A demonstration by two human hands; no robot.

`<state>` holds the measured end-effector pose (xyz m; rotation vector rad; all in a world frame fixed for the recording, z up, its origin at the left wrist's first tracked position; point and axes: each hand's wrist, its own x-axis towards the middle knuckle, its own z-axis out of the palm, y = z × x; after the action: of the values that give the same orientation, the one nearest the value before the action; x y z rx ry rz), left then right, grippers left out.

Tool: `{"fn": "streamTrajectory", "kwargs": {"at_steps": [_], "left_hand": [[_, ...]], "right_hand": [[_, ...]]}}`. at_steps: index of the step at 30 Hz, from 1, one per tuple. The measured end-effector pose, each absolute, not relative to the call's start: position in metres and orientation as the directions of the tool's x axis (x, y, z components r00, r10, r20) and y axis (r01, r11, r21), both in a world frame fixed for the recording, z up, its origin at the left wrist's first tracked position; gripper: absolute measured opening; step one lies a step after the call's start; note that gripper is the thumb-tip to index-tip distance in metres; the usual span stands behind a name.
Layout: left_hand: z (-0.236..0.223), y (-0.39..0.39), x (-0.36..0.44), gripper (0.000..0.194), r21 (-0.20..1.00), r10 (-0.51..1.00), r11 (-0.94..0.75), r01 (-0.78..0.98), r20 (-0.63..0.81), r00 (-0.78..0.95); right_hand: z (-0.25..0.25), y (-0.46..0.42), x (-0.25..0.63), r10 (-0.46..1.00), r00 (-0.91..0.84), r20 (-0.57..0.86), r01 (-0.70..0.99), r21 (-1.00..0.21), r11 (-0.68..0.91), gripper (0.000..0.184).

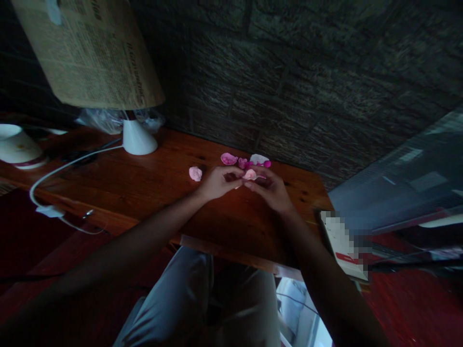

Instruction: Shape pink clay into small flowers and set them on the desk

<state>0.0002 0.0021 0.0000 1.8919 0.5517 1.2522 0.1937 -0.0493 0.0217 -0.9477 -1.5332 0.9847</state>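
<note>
Above the wooden table, my left hand and my right hand meet with fingers closed around a small pale pink piece. It looks like soft modelling clay or a petal; I cannot tell which. Fingertips of both hands hide part of it. A light pink crumpled lump lies left of my left hand. Behind my hands sit a pink hollow piece, a darker pink piece, a white piece and a magenta bit.
A lamp with a white base and printed paper shade stands at the left, its white cord hanging over the table edge. A paper cup is farther left. A white box or book lies at the right end. A dark stone wall rises behind.
</note>
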Motion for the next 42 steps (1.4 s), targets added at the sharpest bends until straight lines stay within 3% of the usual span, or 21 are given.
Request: {"fn": "streamTrajectory", "kwargs": {"at_steps": [5, 14, 32, 42], "left_hand": [[-0.005, 0.007, 0.002, 0.027, 0.840, 0.746, -0.524, -0.137, 0.531, 0.402], [0.002, 0.006, -0.001, 0.030, 0.903, 0.718, -0.333, -0.273, 0.430, 0.548], [0.001, 0.007, 0.000, 0.026, 0.904, 0.760, -0.381, -0.191, 0.424, 0.492], [-0.002, 0.008, 0.003, 0.025, 0.901, 0.778, -0.351, -0.253, 0.431, 0.457]], "right_hand": [[0.023, -0.049, 0.194, 0.931, -0.148, 0.335, 0.108, -0.930, 0.352, 0.039], [0.023, -0.048, 0.196, 0.946, -0.105, 0.306, 0.147, -0.936, 0.319, 0.037], [0.021, -0.050, 0.187, 0.938, 0.034, 0.344, 0.131, -0.932, 0.337, 0.026], [0.018, -0.052, 0.180, 0.907, 0.016, 0.422, 0.179, -0.893, 0.412, 0.026]]}}
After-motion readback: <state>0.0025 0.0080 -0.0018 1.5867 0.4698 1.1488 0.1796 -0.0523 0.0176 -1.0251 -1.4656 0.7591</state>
